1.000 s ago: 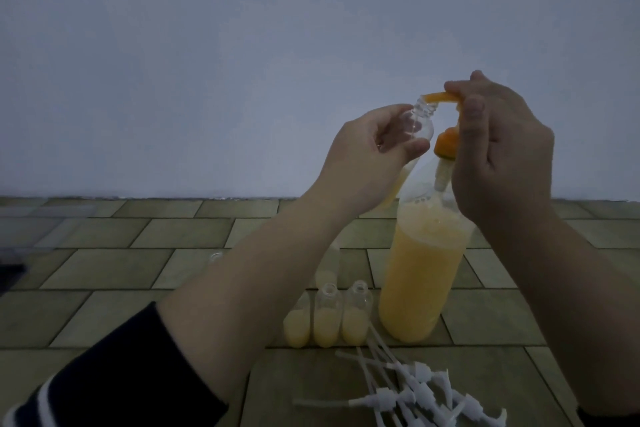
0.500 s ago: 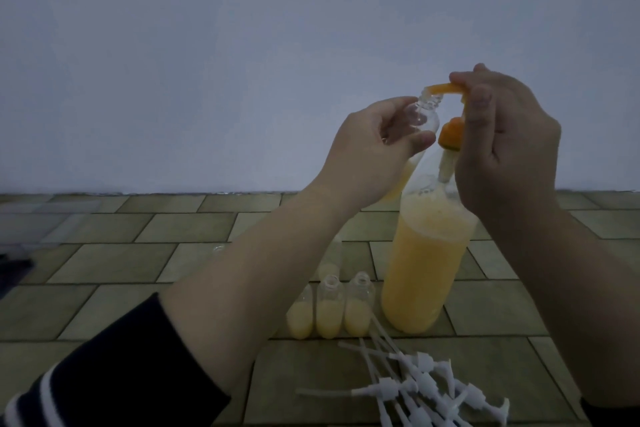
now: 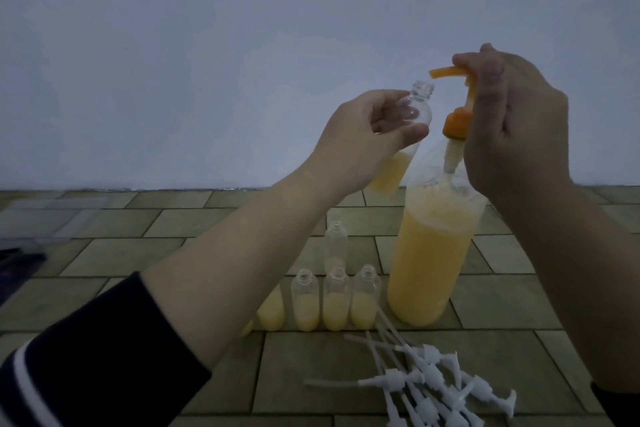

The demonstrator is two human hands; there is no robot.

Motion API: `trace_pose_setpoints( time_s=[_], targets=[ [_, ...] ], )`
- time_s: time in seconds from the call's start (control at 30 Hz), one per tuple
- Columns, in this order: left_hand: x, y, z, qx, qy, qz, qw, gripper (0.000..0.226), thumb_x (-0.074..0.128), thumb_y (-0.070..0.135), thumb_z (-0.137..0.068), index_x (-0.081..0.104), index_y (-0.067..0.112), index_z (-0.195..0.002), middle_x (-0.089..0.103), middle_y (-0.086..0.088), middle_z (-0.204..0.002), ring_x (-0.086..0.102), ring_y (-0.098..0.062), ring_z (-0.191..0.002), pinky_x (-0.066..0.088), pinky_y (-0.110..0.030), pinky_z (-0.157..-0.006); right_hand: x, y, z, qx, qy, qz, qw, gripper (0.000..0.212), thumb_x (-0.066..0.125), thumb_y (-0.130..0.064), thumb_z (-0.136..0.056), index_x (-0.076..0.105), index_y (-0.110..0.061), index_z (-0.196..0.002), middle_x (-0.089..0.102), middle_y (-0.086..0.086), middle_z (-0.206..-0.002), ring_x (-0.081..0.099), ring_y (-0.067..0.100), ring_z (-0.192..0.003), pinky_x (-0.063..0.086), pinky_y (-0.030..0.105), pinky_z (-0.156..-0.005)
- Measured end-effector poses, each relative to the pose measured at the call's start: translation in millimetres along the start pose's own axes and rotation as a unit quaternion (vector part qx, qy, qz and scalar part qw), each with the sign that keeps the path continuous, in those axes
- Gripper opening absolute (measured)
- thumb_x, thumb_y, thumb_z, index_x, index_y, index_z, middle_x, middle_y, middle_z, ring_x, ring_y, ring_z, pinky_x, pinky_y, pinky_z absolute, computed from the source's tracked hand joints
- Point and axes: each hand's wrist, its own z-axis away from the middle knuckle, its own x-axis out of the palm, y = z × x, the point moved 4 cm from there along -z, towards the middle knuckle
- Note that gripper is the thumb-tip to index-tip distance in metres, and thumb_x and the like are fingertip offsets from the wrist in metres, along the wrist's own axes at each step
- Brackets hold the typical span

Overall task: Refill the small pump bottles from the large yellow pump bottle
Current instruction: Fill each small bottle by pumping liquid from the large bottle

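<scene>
The left hand (image 3: 363, 135) holds a small clear bottle (image 3: 176, 111) up in the air, fingers (image 3: 405, 133) wrapped round its middle. The bottle is tilted, its open neck toward the orange spout (image 3: 446, 72) of the large yellow pump bottle (image 3: 429, 260), just below the spout's tip and not touching it. Yellow liquid sits in the held bottle's lower end, showing beneath the hand.

The right hand (image 3: 516, 121) is closed over the orange pump head, fingertips on top of the spout, with the pump stem raised above the collar (image 3: 457, 121). The large bottle stands upright on the tiled floor (image 3: 121, 253), filled most of the way with yellow liquid, foamy at the top.

Just to its left stands a row of small open bottles (image 3: 336, 302), each part filled with yellow, and one more empty-looking bottle (image 3: 335, 246) behind them. In front, near the floor's near edge, lies a loose heap of white pump tops (image 3: 433, 381) with their long tubes. A dark sleeve (image 3: 86, 367) with a white stripe covers the left forearm.
</scene>
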Motion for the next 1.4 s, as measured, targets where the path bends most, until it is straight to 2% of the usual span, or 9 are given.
trace_pose_setpoints(
  time_s=[0.13, 0.3, 0.53, 0.67, 0.83, 1.0, 1.13, 1.3, 1.4],
  targets=[
    [-29.3, -21.9, 6.4, -0.036, 0.012, -0.035, 0.999, 0.05, 0.073, 0.014, -0.081, 0.054, 0.009, -0.127, 0.067, -0.002, -0.111, 0.064, -0.011, -0.103, 0.049, -0.031, -0.099, -0.4, -1.0, 2.8, 0.001, 0.001, -0.013, 1.0, 0.051, 0.018, -0.03, -0.099, 0.061, -0.008, -0.118, 0.061, 0.009, -0.119, 0.046, 0.018, -0.124, 0.024, 0.001, -0.092],
    [-62.6, -58.9, 23.3, -0.119, 0.02, -0.173, 0.977, 0.05, 0.076, 0.022, -0.078, 0.056, 0.016, -0.124, 0.066, 0.006, -0.107, 0.062, -0.008, -0.099, 0.048, -0.021, -0.088, -0.4, -2.1, 3.9, 0.004, 0.016, -0.027, 0.999, 0.051, 0.018, -0.029, -0.099, 0.06, -0.008, -0.119, 0.06, 0.009, -0.12, 0.047, 0.018, -0.124, 0.035, 0.015, -0.096],
    [-70.1, -109.1, 29.9, -0.199, -0.06, -0.341, 0.917, 0.032, 0.08, 0.026, -0.069, 0.062, 0.014, -0.093, 0.067, 0.001, -0.096, 0.063, -0.014, -0.088, 0.051, -0.029, -0.078, 0.2, -0.6, 2.9, 0.012, 0.017, -0.038, 0.999, 0.051, 0.018, -0.029, -0.099, 0.061, -0.009, -0.119, 0.061, 0.006, -0.119, 0.049, 0.018, -0.122, 0.037, 0.018, -0.094],
    [-60.0, -123.3, 29.6, -0.2, -0.146, -0.441, 0.863, 0.039, 0.081, 0.028, -0.067, 0.061, 0.014, -0.098, 0.061, 0.002, -0.094, 0.054, -0.012, -0.077, 0.042, -0.022, -0.06, -0.3, -1.2, 2.3, 0.013, 0.013, -0.046, 0.999, 0.05, 0.018, -0.029, -0.1, 0.061, -0.009, -0.118, 0.051, -0.01, -0.111, 0.049, 0.015, -0.121, 0.034, 0.009, -0.093],
    [-48.9, -138.8, 32.4, -0.219, -0.232, -0.501, 0.805, 0.051, 0.08, 0.026, -0.073, 0.057, 0.017, -0.118, 0.057, -0.001, -0.116, 0.057, -0.018, -0.103, 0.048, -0.027, -0.078, -1.7, -1.7, 2.9, 0.013, 0.016, -0.057, 0.998, 0.05, 0.019, -0.028, -0.1, 0.061, -0.009, -0.118, 0.055, -0.006, -0.112, 0.048, 0.016, -0.122, 0.035, 0.013, -0.095],
    [-43.2, -148.3, 35.1, -0.223, -0.271, -0.528, 0.773, 0.047, 0.078, 0.018, -0.075, 0.058, 0.015, -0.118, 0.058, -0.003, -0.12, 0.057, -0.021, -0.107, 0.048, -0.027, -0.078, -1.0, -1.1, 2.7, 0.005, 0.015, -0.059, 0.998, 0.047, 0.02, -0.027, -0.1, 0.06, -0.009, -0.119, 0.049, -0.011, -0.108, 0.05, 0.019, -0.121, 0.042, 0.026, -0.096],
    [-41.8, -149.0, 34.2, -0.232, -0.279, -0.529, 0.768, 0.057, 0.077, 0.026, -0.077, 0.051, 0.015, -0.127, 0.055, -0.003, -0.126, 0.055, -0.022, -0.109, 0.049, -0.028, -0.082, -0.2, -0.7, 2.3, 0.003, 0.02, -0.062, 0.998, 0.048, 0.02, -0.027, -0.1, 0.06, -0.009, -0.119, 0.052, -0.008, -0.109, 0.05, 0.02, -0.121, 0.042, 0.027, -0.097],
    [-36.5, -142.3, 20.9, -0.234, -0.19, -0.467, 0.831, 0.076, 0.073, 0.046, -0.076, 0.04, 0.014, -0.137, 0.052, -0.003, -0.131, 0.055, -0.021, -0.109, 0.05, -0.036, -0.09, 0.7, -1.6, 2.5, 0.009, 0.023, -0.067, 0.997, 0.049, 0.02, -0.028, -0.099, 0.061, -0.008, -0.118, 0.057, -0.002, -0.112, 0.051, 0.02, -0.12, 0.043, 0.027, -0.096],
    [-19.5, -142.8, 15.7, -0.225, -0.214, -0.469, 0.827, 0.082, 0.078, 0.043, -0.072, 0.039, 0.014, -0.138, 0.05, -0.004, -0.133, 0.053, -0.022, -0.113, 0.049, -0.037, -0.092, 0.8, -2.1, 2.3, 0.01, 0.023, -0.069, 0.997, 0.05, 0.019, -0.029, -0.099, 0.061, -0.007, -0.117, 0.058, -0.002, -0.112, 0.049, 0.019, -0.122, 0.038, 0.018, -0.097]
  ],
)
